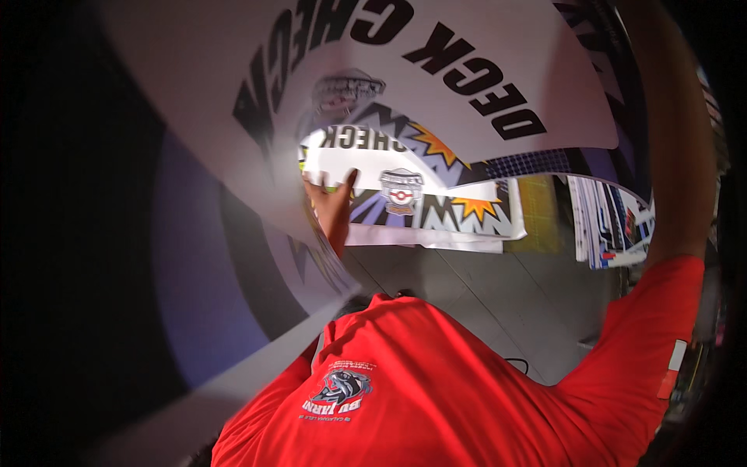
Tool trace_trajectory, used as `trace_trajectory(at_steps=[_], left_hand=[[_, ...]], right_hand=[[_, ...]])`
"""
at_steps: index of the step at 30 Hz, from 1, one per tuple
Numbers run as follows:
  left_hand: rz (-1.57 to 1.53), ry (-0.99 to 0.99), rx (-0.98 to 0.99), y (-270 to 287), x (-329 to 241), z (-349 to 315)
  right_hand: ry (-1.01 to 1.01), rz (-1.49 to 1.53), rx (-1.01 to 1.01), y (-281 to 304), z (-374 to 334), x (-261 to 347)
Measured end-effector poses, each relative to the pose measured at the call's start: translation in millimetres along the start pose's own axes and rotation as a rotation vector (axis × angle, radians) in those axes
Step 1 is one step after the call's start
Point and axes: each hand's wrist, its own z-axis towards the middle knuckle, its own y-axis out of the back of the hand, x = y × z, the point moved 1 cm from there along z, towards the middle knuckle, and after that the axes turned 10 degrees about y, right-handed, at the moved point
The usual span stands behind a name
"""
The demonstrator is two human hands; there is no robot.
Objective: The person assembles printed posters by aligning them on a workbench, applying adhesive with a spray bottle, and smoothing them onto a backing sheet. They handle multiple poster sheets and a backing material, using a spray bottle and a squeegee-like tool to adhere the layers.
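Note:
A large printed sheet (467,86), white with bold black lettering and purple and dark bands, curls upward across the upper half of the view. Its bent left part comes very close to the camera and is blurred. Beneath it lies another printed sheet (467,183) with orange bursts, zigzags and a badge, on top of more sheets. My left hand (333,204) rests on this lower sheet, thumb and fingers apart, partly covered by the curl. Along the right side my right forearm (681,179) reaches up beside the raised sheet; the hand itself is out of sight at the top.
Stacked printed boards or sheets (611,222) stand at the right, next to a yellowish surface (537,210). Below is a grey tiled floor (482,303), with a thin dark cable (517,362) near my red shirt. Cluttered items line the far right edge.

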Motion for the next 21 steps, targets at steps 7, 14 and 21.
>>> trace_trajectory(at_steps=[7,14,21], left_hand=[[-0.066,-0.347,-0.225,202,-67,54],[-0.461,-0.118,-0.355,327,-130,22],[-0.684,0.164,-0.228,453,-124,60]], right_hand=[[-0.039,0.275,0.286,-76,100,5],[0.482,0.176,0.314,-233,171,34],[0.449,0.179,0.251,-449,232,28]])
